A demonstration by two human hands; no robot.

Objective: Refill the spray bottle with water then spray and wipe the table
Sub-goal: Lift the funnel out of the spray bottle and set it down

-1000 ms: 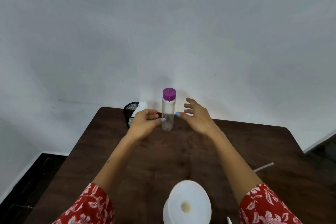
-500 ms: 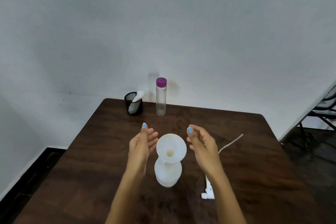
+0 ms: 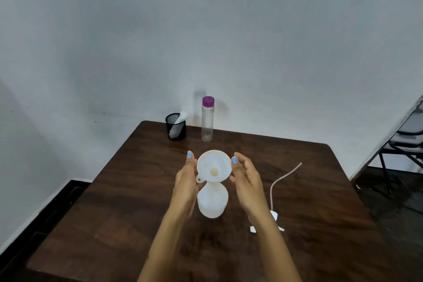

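A white spray bottle (image 3: 211, 204) without its head stands mid-table, and a white funnel (image 3: 214, 165) sits in its neck. My left hand (image 3: 185, 185) and my right hand (image 3: 246, 181) flank the funnel, fingers relaxed, with the thumbs touching its rim on either side. Right of the bottle, the white spray head (image 3: 274, 215) lies on the table with its thin tube (image 3: 281, 178) curving away; my right forearm partly covers it. A clear water bottle (image 3: 207, 121) with a purple cap stands shut at the table's far edge and looks nearly empty.
A black mesh cup (image 3: 175, 127) holding a rolled white cloth (image 3: 180, 118) stands left of the water bottle. The dark wooden table (image 3: 114, 213) sits against a white wall. A dark chair (image 3: 407, 135) is off the right side.
My hands let go of the capped water bottle at the back and drew back to the spray bottle. They have now closed in until the thumbs touch the funnel's rim.
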